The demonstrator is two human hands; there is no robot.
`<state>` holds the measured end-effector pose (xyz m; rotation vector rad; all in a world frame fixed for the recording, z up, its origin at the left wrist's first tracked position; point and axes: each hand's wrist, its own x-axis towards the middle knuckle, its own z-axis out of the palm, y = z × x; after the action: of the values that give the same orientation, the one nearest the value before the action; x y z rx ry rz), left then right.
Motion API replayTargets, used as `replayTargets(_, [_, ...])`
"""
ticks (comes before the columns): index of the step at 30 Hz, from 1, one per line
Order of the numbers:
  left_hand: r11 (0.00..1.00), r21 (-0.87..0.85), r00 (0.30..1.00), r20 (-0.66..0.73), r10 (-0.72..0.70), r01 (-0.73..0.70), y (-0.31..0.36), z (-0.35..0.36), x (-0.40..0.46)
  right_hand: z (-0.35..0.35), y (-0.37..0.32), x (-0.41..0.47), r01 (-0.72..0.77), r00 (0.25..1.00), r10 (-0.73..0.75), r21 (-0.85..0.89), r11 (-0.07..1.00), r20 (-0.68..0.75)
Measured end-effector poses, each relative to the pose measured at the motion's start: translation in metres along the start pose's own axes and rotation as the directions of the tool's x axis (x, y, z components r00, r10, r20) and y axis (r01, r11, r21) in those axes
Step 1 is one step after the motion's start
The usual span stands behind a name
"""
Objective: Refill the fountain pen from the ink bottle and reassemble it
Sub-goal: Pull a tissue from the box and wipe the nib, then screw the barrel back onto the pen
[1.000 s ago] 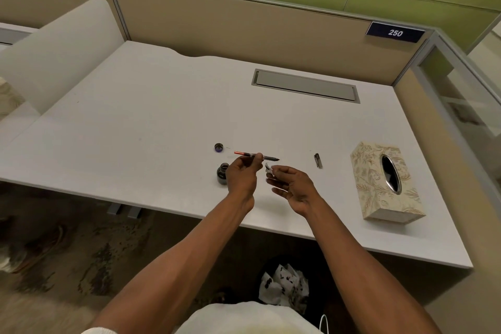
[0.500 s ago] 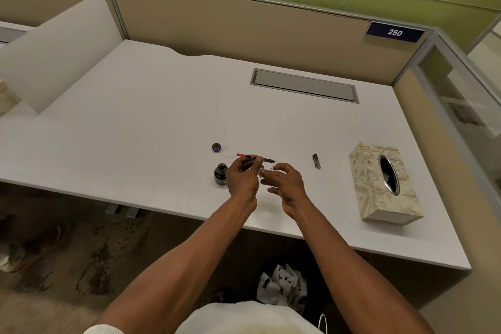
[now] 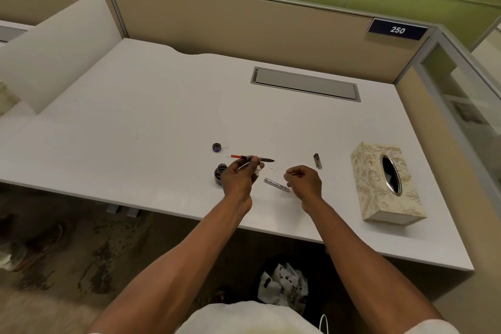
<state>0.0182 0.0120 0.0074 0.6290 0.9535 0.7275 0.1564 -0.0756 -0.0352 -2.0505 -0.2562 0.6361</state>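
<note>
The thin black red-tipped pen section (image 3: 252,158) stayed pinched in left-hand fingers (image 3: 253,161); the silver metal barrel (image 3: 276,185), newly uncovered on the white worktop (image 3: 135,122), awaited the curled, apparently empty right hand (image 3: 303,182).

Arms: both forearms bare to above the elbow.
Left hand (image 3: 236,180): bare, nothing worn.
Right hand (image 3: 305,182): bare, nothing worn.
Sleeves (image 3: 431,327): short, white.
Shirt (image 3: 238,318): white.
</note>
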Motion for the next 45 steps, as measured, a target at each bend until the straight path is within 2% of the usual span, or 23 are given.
replayTargets(3, [0.998, -0.048, 0.998, 0.042, -0.048, 0.05, 0.002, -0.001, -0.001, 0.005, 0.006, 0.006, 0.162, 0.987, -0.153, -0.325, 0.932, 0.055])
replayTargets(6, [0.991, -0.091, 0.991, 0.094, -0.093, 0.102, 0.004, -0.002, 0.0, 0.015, 0.013, 0.009, 0.279, 0.96, -0.223, -0.534, 0.798, 0.169])
replayTargets(9, [0.989, -0.094, 0.988, 0.111, -0.106, 0.116, 0.007, -0.005, 0.002, 0.024, 0.02, 0.008, 0.337, 0.941, -0.258, -0.64, 0.69, 0.217])
replayTargets(12, [0.989, -0.098, 0.989, 0.108, -0.101, 0.112, 0.009, -0.008, 0.003, 0.028, 0.023, 0.008, 0.349, 0.934, -0.301, -0.659, 0.666, 0.19])
replayTargets(16, [0.99, -0.095, 0.991, 0.093, -0.092, 0.101, 0.009, -0.012, 0.005, 0.03, 0.026, 0.009, 0.315, 0.948, -0.29, -0.556, 0.769, 0.136])
replayTargets(19, [0.992, -0.078, 0.992, 0.086, -0.089, 0.096, 0.01, -0.013, 0.006, 0.026, 0.027, 0.008, 0.283, 0.959, -0.269, -0.348, 0.894, 0.088])
replayTargets(22, [0.995, -0.055, 0.994, 0.077, -0.083, 0.087, 0.008, -0.013, 0.006, 0.02, 0.023, 0.003, 0.204, 0.977, -0.196, -0.098, 0.974, 0.078])
replayTargets(26, [0.997, -0.015, 0.993, 0.095, -0.074, 0.075, 0.005, -0.01, 0.008, 0.005, 0.008, -0.002, 0.132, 0.977, -0.157, 0.166, 0.977, 0.144])
replayTargets(31, [0.998, 0.014, 0.993, 0.104, -0.056, 0.055, 0.004, -0.006, 0.009, -0.016, -0.02, -0.003, 0.1, 0.985, -0.144, 0.362, 0.927, 0.096])
replayTargets(36, [0.997, 0.069, 0.993, 0.103, -0.053, 0.046, 0.004, -0.003, 0.006, -0.032, -0.047, 0.005, 0.118, 0.972, -0.193, 0.428, 0.896, 0.135])
replayTargets(45, [0.981, 0.186, 0.987, 0.16, 0.025, -0.055, 0.004, -0.001, -0.005, -0.024, -0.093, 0.005, 0.169, 0.887, -0.322, 0.416, 0.893, 0.331])
